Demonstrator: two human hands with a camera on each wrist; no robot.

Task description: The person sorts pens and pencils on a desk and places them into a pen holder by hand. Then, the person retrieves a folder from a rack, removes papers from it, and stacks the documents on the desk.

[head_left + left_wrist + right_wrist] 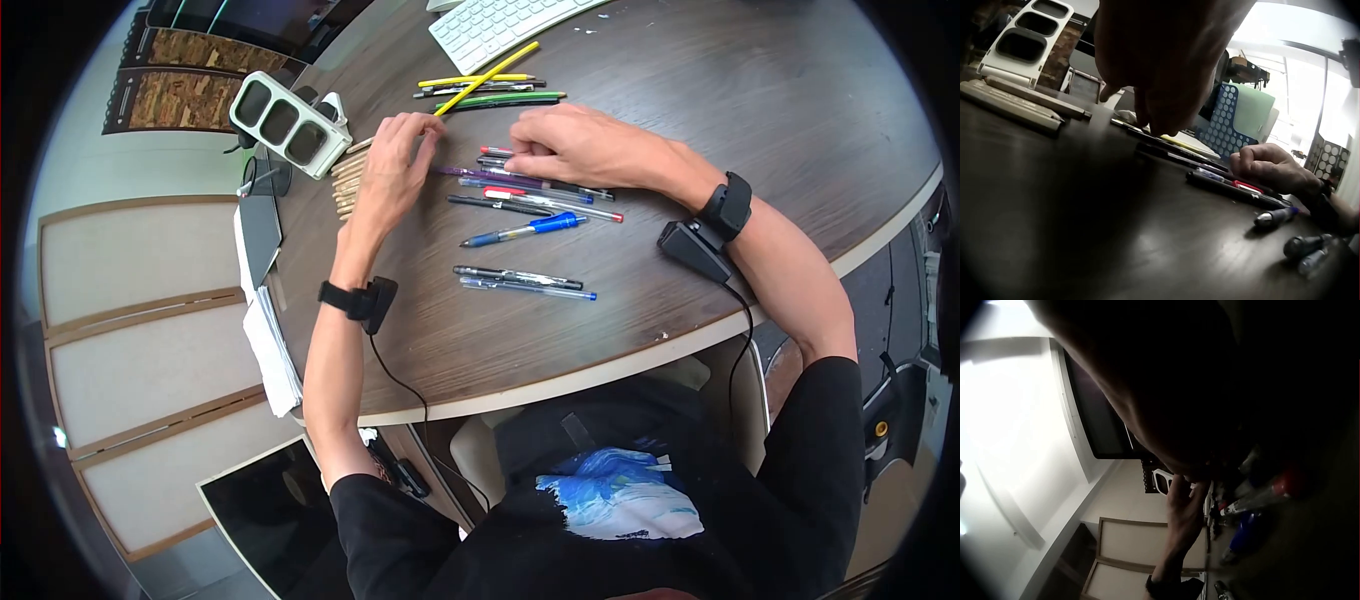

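Observation:
In the head view my left hand (392, 170) hovers between a row of wooden pencils (349, 180) and the pens, fingers bent, thumb apart. Close to its fingertips is the lower end of a yellow pencil (490, 77), lying slantwise over other pencils. My right hand (572, 145) reaches down over the pen group with curled fingers. Beside its fingertips are a red-ended pen (494, 150) and a purple pen (460, 173); I cannot tell whether it pinches one. Nearer me lie a red-capped clear pen (590, 211), a blue pen (545, 226) and a black pen (520, 276).
A white three-slot holder (290, 125) stands behind the wooden pencils. Green pencils (515, 99) lie below the white keyboard (500, 30). Papers (268, 345) stick out at the table's left edge. Cables hang from both wrist cameras.

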